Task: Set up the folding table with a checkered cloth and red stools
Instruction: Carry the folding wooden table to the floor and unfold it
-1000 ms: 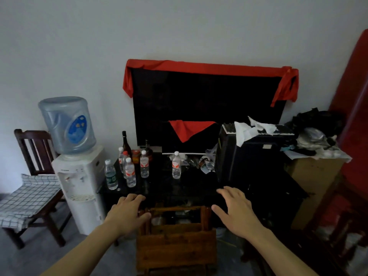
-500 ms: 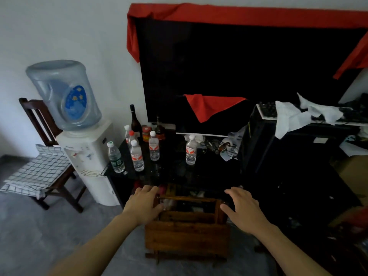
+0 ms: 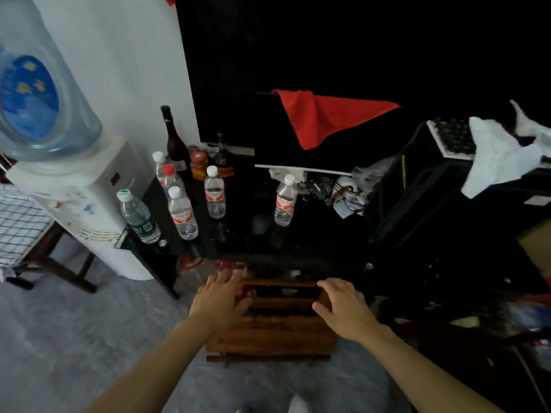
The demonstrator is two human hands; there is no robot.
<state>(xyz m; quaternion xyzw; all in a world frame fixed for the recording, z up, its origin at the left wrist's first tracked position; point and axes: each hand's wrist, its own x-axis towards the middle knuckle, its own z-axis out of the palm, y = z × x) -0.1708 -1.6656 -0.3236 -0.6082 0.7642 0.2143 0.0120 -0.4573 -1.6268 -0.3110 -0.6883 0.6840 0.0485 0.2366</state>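
Grey floor (image 3: 59, 338), dark worktop (image 3: 298, 234) edge: left hand (image 3: 219, 299), right hand (image 3: 343, 308) flanking folded wooden table (image 3: 274, 335), fingers loosely spread, gripping nothing, apparently poised to lift.

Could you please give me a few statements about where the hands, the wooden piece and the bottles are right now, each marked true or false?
1. Both hands are on the folded wooden table, the left hand at its left end and the right hand at its right end. True.
2. The checkered cloth is spread over the wooden table. False: it lies on the chair at the far left.
3. The water dispenser stands left of the dark table that bears the plastic bottles. True.
4. The red cloth lies on the floor. False: it hangs above the dark table.
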